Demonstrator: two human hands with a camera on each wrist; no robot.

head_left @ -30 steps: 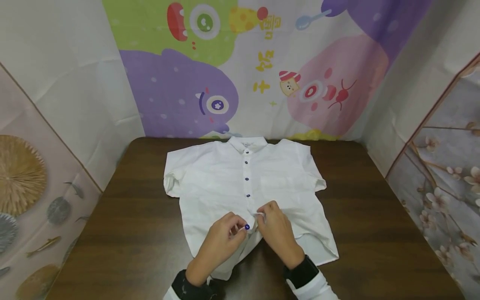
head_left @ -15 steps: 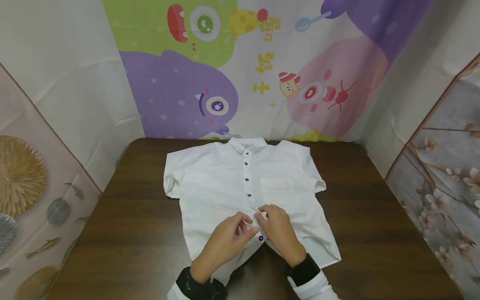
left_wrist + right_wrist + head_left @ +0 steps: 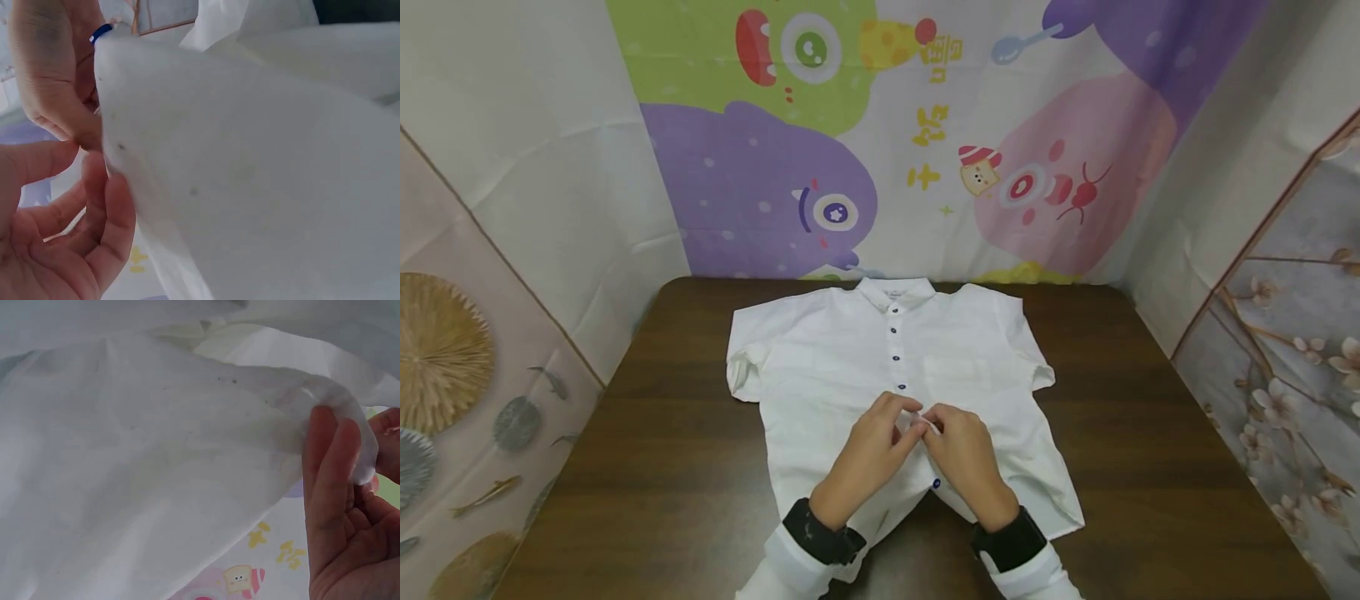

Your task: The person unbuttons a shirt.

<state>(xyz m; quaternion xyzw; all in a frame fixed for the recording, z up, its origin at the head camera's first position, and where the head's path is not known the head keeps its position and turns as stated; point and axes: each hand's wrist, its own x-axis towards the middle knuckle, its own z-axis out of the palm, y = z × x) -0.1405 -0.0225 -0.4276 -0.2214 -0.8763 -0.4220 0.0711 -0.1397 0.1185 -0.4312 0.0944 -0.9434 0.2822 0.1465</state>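
Head view: white shirt point(image 3: 820, 367) lies on table point(image 3: 685, 467); right hand point(image 3: 966, 446) pinches its front edge. Left hand point(image 3: 872, 442) meets the same fold — cannot tell if gripping. Judged risk: soft cloth slipping if that pinch loosens — or bunching under uneven pull.

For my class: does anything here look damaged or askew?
Dark specks stand out on the white shirt; stains or not, I can't tell. On the backdrop, the green creature lies sideways, mouth beside eye.
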